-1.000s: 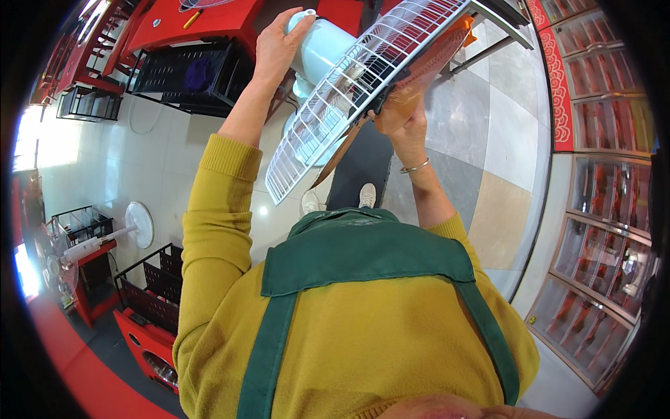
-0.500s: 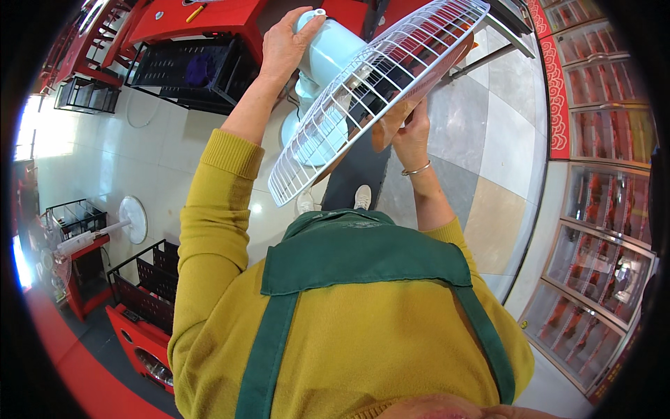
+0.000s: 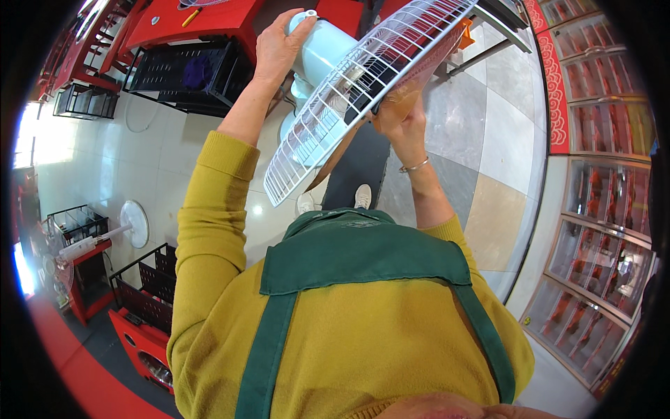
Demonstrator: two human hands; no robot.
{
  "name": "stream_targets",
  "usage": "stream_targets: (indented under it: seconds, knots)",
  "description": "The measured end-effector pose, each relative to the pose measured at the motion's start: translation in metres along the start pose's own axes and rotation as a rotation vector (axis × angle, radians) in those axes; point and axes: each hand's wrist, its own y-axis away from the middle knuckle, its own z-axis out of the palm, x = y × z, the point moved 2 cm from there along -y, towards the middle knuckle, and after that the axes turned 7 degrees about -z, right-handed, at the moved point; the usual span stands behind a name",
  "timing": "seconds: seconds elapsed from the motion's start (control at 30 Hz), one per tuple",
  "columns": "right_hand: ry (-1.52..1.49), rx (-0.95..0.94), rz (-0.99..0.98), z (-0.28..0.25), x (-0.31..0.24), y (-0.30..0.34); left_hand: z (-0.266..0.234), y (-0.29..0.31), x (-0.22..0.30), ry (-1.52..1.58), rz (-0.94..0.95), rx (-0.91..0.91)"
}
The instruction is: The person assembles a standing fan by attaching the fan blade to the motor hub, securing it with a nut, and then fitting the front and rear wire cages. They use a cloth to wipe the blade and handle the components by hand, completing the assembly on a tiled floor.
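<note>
A pale blue electric fan (image 3: 326, 56) stands in front of me, its head tilted. Its white wire rear guard (image 3: 293, 157) faces me partly edge-on, and no front guard shows on it. My left hand (image 3: 279, 49) is wrapped over the back end of the motor housing, thumb on top near a small round knob (image 3: 311, 14). Beyond the guard, my right hand (image 3: 403, 129) closes on a translucent brownish fan blade (image 3: 401, 101) near the hub. Its fingertips are partly hidden by the blade. The fan's base (image 3: 289, 129) is partly covered by the guard.
Red tables (image 3: 188, 28) with black perforated racks (image 3: 181, 73) stand at the far left. A white round guard or disc (image 3: 134, 223) stands upright by a red table at left. Glass-fronted cabinets (image 3: 607, 188) line the right. A metal-legged table (image 3: 488, 56) is at the far right.
My right hand has shifted left and slightly up along with the blade, which has turned. The fan head has moved slightly left; my left hand keeps its hold.
</note>
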Motion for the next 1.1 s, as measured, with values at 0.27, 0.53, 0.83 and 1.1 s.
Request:
stream_targets:
  seconds: [0.27, 0.53, 0.83, 1.1]
  knots:
    - [0.105, 0.031, -0.091, 0.001, -0.002, -0.001, -0.002, -0.01, -0.006, 0.106, -0.04, -0.064]
    - [-0.041, 0.135, -0.089, 0.002, 0.009, 0.008, 0.0, -0.003, 0.015, 0.043, -0.12, -0.14]
    - [-0.129, 0.194, -0.031, 0.006, 0.023, 0.013, -0.001, -0.003, 0.009, 0.185, -0.028, -0.276]
    - [-0.027, 0.214, -0.163, 0.01, 0.03, 0.01, -0.012, -0.032, -0.04, 0.209, 0.127, -0.398]
